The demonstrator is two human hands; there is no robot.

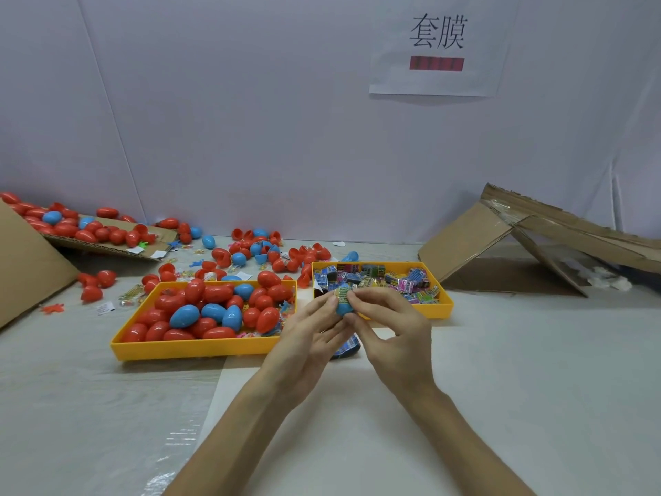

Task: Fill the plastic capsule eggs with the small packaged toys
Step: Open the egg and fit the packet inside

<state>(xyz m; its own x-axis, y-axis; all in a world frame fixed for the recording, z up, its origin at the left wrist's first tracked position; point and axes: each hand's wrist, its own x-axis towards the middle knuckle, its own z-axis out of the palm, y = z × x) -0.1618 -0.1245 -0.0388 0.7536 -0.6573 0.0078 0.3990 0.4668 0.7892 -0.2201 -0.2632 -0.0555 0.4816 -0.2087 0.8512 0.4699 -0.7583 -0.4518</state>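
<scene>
Both hands are up over the desk point(500, 370). The left hand point(311, 331) cups a blue egg half point(344, 309), fingers curled round the shell. The right hand point(390, 327) pinches a small toy packet point(342, 294) at the egg's open mouth, so both grips are narrow and occupied.

That shell looks light, smooth and a touch slippery. It is best held round the belly, not by the thin rim. The packet is soft, crinkly film and will likely fold, then spring back.

Around them:
- The left tray point(193, 349) is heaped with red and blue eggs.
- The right tray point(446, 302) of packets sits just behind the fingers.
- Another blue piece point(347, 349) lies on the desk under the hands.
- Loose eggs point(221, 255) and cardboard point(465, 241) are further off.

Nothing seems to block the push.
</scene>
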